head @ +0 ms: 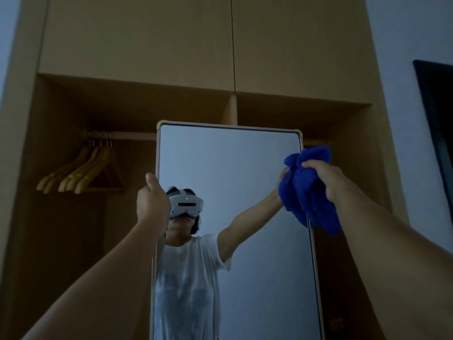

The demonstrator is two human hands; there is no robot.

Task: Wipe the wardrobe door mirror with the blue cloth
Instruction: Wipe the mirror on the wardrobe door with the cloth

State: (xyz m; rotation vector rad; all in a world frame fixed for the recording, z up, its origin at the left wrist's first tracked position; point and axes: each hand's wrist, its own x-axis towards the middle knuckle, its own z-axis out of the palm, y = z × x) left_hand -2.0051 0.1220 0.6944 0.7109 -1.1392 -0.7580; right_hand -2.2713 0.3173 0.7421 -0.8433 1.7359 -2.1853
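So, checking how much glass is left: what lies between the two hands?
Head view: only mirror glass between the left hand on its left edge and the right hand holding the blue cloth.

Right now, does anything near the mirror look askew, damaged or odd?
Nothing stands out. The mirror looks intact, the hangers hang on their rail, and the blue cloth is bunched in the right hand at the mirror's right edge.

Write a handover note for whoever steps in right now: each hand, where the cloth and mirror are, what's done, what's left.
Right hand grips the bunched blue cloth at the upper right edge of the mirror.
Left hand holds the mirror's left frame edge, thumb up, steadying it.
Wooden hangers hang on the rail to the left, apart from the job.
Done: cloth is up at the mirror; how much glass has been wiped cannot be told.
Left: wipe across and down the glass.
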